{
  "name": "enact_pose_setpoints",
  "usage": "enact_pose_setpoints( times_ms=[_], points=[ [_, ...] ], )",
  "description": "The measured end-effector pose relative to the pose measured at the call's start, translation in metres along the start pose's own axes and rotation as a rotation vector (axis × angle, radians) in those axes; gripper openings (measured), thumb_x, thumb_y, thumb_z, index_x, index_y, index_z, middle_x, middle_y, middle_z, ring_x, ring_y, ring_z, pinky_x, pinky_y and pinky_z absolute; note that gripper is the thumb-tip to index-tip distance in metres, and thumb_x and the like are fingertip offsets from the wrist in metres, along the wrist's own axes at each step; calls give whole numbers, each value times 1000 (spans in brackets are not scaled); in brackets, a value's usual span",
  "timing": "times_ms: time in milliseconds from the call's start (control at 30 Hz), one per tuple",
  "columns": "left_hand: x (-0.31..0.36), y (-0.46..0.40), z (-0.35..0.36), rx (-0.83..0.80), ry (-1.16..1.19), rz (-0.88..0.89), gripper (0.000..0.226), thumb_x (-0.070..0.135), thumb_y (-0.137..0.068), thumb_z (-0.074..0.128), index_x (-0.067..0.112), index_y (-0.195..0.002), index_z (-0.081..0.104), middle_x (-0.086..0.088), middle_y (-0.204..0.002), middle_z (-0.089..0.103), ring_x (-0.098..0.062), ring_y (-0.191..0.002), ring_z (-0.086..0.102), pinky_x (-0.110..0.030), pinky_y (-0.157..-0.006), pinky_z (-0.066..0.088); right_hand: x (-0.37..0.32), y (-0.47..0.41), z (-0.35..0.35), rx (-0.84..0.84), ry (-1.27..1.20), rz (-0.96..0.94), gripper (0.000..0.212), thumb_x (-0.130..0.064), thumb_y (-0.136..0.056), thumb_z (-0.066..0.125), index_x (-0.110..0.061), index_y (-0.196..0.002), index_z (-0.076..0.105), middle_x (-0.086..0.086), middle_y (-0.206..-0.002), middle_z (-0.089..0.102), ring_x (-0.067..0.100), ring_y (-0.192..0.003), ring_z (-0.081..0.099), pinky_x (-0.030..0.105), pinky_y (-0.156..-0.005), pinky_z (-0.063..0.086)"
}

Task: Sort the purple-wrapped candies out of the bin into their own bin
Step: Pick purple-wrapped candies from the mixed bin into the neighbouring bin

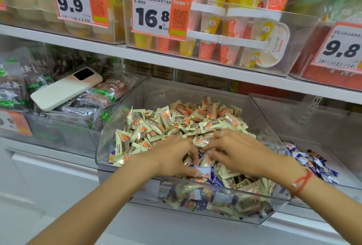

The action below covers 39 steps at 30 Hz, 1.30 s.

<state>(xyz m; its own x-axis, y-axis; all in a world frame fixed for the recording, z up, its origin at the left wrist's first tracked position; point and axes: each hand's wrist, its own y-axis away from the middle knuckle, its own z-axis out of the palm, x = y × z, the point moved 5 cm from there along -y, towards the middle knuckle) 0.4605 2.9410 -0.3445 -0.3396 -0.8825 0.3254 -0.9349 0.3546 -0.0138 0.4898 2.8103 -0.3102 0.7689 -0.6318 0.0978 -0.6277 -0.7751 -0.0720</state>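
A clear mixed bin [172, 93] on the shelf holds a heap of cream-and-orange wrapped candies [176, 123]. A few purple-wrapped ones show near its front, such as one at the left corner [112, 156]. Both my hands are down in the front of the heap, close together. My left hand [172, 158] has its fingers curled into the candies, and its thumb pinches a purple-wrapped candy [204, 172]. My right hand [239, 152] lies over the heap with its fingers stretched left, tips touching the wrappers. The bin to the right [293, 113] holds a pile of purple-wrapped candies [309, 164].
A white phone [66, 87] lies on dark snack packets in the left bin [58, 137]. A white shelf board [195, 66] runs close above, carrying boxes of dessert cups and an orange price tag [156, 15]. A red cord circles my right wrist [301, 182].
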Motion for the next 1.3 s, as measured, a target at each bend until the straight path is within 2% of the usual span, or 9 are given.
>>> enact_pose_setpoints(
  times_ms=[200,300,433,600,733,867,1067,1200,1300],
  points=[
    [-23,18,-24,316,-281,-201,35,54,-89,52,21,-94,64,6,-93,64,-15,-89,57,-31,-86,33,7,-6,-8,-35,194,66,35,-58,-86,57,-27,-88,74,-10,-90,67,12,-90,60,29,-77,50],
    [-33,24,-36,423,-380,-286,31,49,-93,50,20,-96,60,6,-88,64,-18,-88,57,-30,-82,30,10,3,-12,-7,157,73,33,-59,-84,59,-31,-89,74,-15,-87,62,8,-89,53,24,-77,43],
    [-38,36,-51,587,-392,-312,21,44,-95,51,23,-98,51,7,-86,60,-18,-91,56,-29,-82,31,-4,-7,1,-24,78,-40,16,-37,-89,62,-34,-103,70,-16,-90,54,8,-94,51,21,-73,35],
    [-36,47,-52,622,-248,-308,22,50,-91,52,30,-99,52,12,-87,55,-13,-81,48,-25,-72,27,-4,-29,16,-126,200,18,29,-39,-84,68,-15,-100,61,-2,-96,59,18,-86,52,27,-59,39],
    [-33,46,-49,605,-170,-258,18,47,-89,58,32,-96,52,13,-86,61,-10,-87,58,-26,-64,38,-6,-37,22,-202,322,-19,62,-46,-81,69,-17,-132,47,3,-120,52,21,-103,49,30,-64,42],
    [-36,48,-48,567,-146,-274,18,49,-88,58,34,-96,51,14,-83,63,-6,-81,61,-25,-64,46,-4,-39,27,-261,377,-76,52,-49,-82,67,-13,-119,56,6,-127,49,23,-108,47,33,-79,48],
    [-34,49,-49,535,-159,-256,20,49,-90,55,33,-102,53,15,-88,65,-3,-83,61,-22,-64,44,3,-37,23,-183,227,-60,28,-35,-87,66,-8,-84,57,5,-101,56,21,-90,49,30,-65,38],
    [-36,48,-48,542,-135,-243,22,49,-91,54,33,-105,53,15,-87,65,-1,-80,60,-21,-65,47,6,-25,4,-115,-109,8,41,-54,-78,69,-15,-93,69,-4,-118,55,16,-104,52,37,-85,48],
    [-39,47,-48,551,39,-257,20,47,-90,57,38,-108,57,20,-88,63,4,-81,58,-17,-65,47,7,-10,-12,33,-466,89,36,-49,-82,68,-19,-100,68,-3,-120,61,14,-107,57,35,-94,46]
  ],
)
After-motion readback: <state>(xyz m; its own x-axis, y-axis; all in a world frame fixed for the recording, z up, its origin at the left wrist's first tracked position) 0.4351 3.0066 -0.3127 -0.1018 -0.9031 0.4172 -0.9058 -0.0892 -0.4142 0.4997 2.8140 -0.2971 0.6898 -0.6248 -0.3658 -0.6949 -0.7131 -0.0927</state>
